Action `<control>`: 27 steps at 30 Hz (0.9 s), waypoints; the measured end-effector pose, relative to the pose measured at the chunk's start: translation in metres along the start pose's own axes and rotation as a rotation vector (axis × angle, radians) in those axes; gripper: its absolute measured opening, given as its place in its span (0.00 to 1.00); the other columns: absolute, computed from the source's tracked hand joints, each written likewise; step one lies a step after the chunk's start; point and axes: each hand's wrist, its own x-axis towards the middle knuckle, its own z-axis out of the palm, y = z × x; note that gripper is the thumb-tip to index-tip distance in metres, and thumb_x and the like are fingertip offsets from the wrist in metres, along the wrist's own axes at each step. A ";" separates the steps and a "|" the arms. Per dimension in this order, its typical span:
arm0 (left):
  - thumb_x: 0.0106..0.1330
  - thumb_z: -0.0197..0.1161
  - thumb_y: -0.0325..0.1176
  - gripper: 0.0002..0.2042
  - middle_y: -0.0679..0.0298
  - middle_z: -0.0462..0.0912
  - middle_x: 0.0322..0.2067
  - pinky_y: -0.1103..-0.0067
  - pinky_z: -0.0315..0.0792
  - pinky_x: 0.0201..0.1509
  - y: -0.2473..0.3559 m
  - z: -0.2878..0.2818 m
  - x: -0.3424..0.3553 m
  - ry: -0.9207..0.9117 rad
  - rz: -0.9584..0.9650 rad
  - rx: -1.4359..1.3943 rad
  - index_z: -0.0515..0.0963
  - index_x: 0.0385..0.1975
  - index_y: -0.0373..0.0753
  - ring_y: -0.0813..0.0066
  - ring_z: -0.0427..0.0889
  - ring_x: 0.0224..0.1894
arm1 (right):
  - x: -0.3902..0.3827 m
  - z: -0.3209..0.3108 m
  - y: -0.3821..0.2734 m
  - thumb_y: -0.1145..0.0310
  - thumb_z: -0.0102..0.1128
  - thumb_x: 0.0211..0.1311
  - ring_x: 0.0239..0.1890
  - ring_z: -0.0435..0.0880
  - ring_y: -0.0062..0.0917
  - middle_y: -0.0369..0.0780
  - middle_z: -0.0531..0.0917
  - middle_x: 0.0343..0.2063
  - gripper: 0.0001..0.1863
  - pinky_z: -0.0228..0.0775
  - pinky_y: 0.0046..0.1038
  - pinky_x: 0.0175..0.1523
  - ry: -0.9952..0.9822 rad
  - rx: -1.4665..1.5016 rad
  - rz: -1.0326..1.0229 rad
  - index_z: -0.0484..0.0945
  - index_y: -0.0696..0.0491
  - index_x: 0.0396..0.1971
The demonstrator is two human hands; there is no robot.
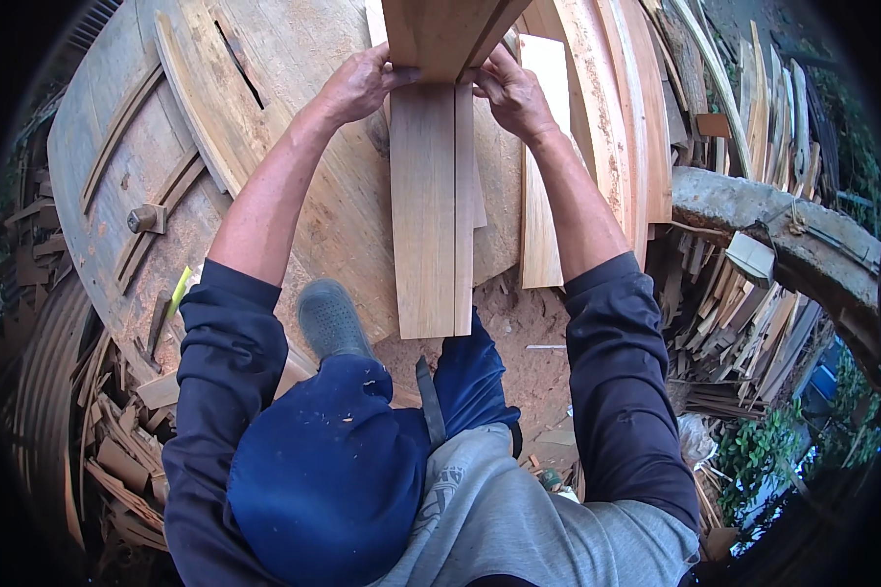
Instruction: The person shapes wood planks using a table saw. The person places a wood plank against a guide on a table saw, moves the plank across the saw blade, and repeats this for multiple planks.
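Observation:
My left hand and my right hand are closed on the two sides of a wooden board at the top middle. That board rises toward me, and its upper part runs out of view. Directly below it, two pale planks lie lengthwise toward me, side by side with a thin dark line between them. The fingertips of both hands meet near where the raised board crosses these planks; whether they touch the planks too is partly hidden.
Sawdust covers a large wooden work surface, where my clog rests. Curved wood strips and a bolt-like block sit at left, near a hammer-like tool. Long boards lie right, beside a concrete ledge and scrap wood.

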 end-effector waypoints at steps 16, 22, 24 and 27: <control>0.73 0.64 0.28 0.14 0.57 0.88 0.51 0.72 0.75 0.60 0.001 0.006 0.001 -0.028 0.010 -0.187 0.80 0.56 0.37 0.70 0.84 0.54 | -0.001 -0.001 0.002 0.72 0.56 0.75 0.35 0.80 0.21 0.34 0.85 0.33 0.16 0.75 0.30 0.46 -0.020 0.204 0.083 0.79 0.41 0.58; 0.72 0.63 0.25 0.14 0.57 0.87 0.51 0.72 0.75 0.61 0.011 0.002 -0.003 -0.029 0.001 -0.170 0.80 0.56 0.35 0.72 0.83 0.55 | -0.001 -0.007 -0.011 0.68 0.59 0.74 0.49 0.87 0.27 0.38 0.90 0.44 0.16 0.75 0.32 0.58 -0.065 0.171 0.153 0.79 0.44 0.59; 0.72 0.63 0.24 0.14 0.58 0.87 0.50 0.72 0.75 0.61 0.019 0.005 -0.004 -0.048 -0.022 -0.199 0.80 0.56 0.36 0.71 0.83 0.54 | -0.005 -0.011 -0.010 0.68 0.59 0.74 0.50 0.87 0.27 0.39 0.90 0.44 0.16 0.75 0.33 0.58 -0.057 0.160 0.162 0.79 0.44 0.59; 0.72 0.63 0.24 0.14 0.59 0.87 0.50 0.73 0.75 0.61 0.011 0.000 -0.002 -0.047 -0.008 -0.162 0.80 0.56 0.36 0.72 0.83 0.54 | -0.001 -0.011 -0.016 0.66 0.61 0.72 0.52 0.86 0.30 0.40 0.89 0.48 0.17 0.75 0.33 0.59 -0.066 0.147 0.170 0.79 0.43 0.59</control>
